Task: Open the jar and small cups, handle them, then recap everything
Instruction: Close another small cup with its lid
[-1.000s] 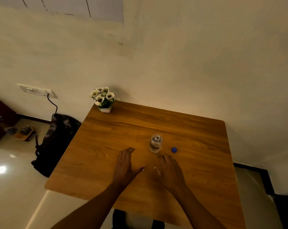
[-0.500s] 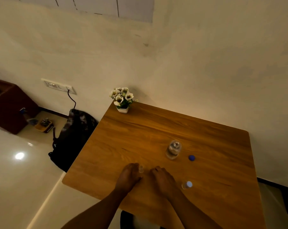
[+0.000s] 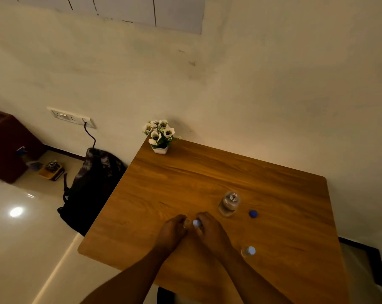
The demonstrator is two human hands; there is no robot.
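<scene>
A tiny clear cup with a pale lid (image 3: pixel 194 223) is held between the left hand (image 3: pixel 172 231) and the right hand (image 3: pixel 211 231), both grips closed around it, above the brown wooden bench (image 3: pixel 185 178). The open clear glass jar (image 3: pixel 229 203) and its small blue round cap (image 3: pixel 253 213) are set just beyond. A second tiny lidded cup (image 3: pixel 248 251) is seen beside the right wrist.

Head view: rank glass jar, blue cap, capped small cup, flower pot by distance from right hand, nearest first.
From the right hand:
1. Glass jar, just beyond it, open.
2. Capped small cup at the wrist and blue cap right of the jar: too close to call.
3. Flower pot, far left corner.
</scene>
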